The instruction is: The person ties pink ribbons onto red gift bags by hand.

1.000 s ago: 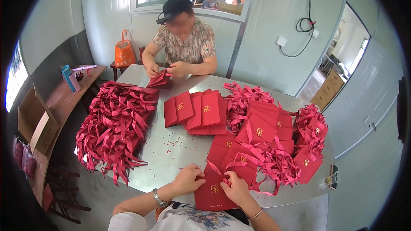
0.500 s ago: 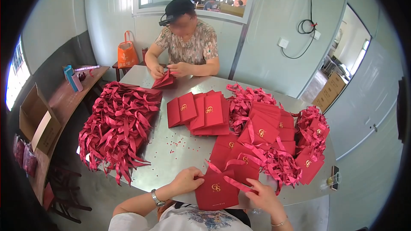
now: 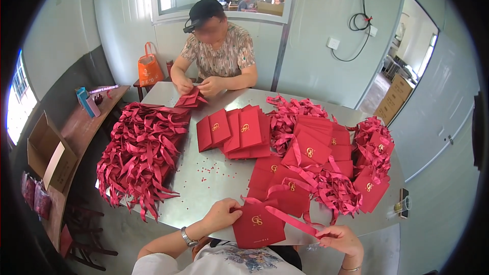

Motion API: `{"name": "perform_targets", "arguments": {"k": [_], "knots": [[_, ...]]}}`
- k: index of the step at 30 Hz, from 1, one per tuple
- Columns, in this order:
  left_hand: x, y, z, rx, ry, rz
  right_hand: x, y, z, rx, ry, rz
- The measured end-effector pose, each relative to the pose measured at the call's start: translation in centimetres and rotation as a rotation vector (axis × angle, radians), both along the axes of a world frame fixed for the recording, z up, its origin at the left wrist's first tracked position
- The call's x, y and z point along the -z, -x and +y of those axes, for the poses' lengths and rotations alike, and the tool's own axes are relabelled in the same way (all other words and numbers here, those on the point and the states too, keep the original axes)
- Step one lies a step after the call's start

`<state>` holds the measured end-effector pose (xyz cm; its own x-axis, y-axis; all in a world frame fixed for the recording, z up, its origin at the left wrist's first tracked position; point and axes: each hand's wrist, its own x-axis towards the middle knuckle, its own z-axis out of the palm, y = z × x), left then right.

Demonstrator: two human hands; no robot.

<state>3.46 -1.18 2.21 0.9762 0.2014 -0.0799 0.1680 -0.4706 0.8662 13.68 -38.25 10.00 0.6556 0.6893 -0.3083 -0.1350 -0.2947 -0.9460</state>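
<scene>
A flat red paper bag (image 3: 257, 226) with a gold emblem lies at the near edge of the metal table (image 3: 214, 178). My left hand (image 3: 221, 214) pinches its upper left corner. My right hand (image 3: 341, 238) grips the end of a red ribbon (image 3: 290, 220) that runs from the bag's top out to the right, pulled taut. Ribboned red bags (image 3: 310, 173) lie piled just beyond.
A heap of red ribbons (image 3: 142, 153) covers the table's left side. Flat red bags (image 3: 237, 130) are stacked in the middle. Across the table a seated person works on a red bag (image 3: 191, 98). A cardboard box (image 3: 48, 153) sits on a side bench at left.
My right hand has drawn the ribbon out to the right and down, away from the bag. My left hand stays on the bag's corner.
</scene>
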Motion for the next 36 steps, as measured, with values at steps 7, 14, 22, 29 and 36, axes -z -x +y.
{"name": "perform_targets", "arguments": {"k": [7, 14, 22, 29, 36], "knots": [[0.4, 0.0, -0.3, -0.022, 0.042, 0.032, 1.0, 0.0, -1.6, 0.002, -0.088, 0.163], [0.9, -0.2, -0.1, -0.035, 0.074, 0.065, -0.1, 0.9, 0.9, 0.163, -0.710, 0.150], [-0.2, -1.2, -0.5, -0.010, 0.045, 0.079, 2.9, -0.8, 4.1, 0.342, -0.575, -0.332], [-0.6, -1.3, -0.8, 0.007, 0.034, 0.077, 1.8, -0.5, 10.2, 0.060, -0.325, -0.211], [-0.3, -0.2, -1.4, 0.008, 0.031, 0.059, 6.1, 3.0, 15.3, -0.046, 0.093, -0.409]]}}
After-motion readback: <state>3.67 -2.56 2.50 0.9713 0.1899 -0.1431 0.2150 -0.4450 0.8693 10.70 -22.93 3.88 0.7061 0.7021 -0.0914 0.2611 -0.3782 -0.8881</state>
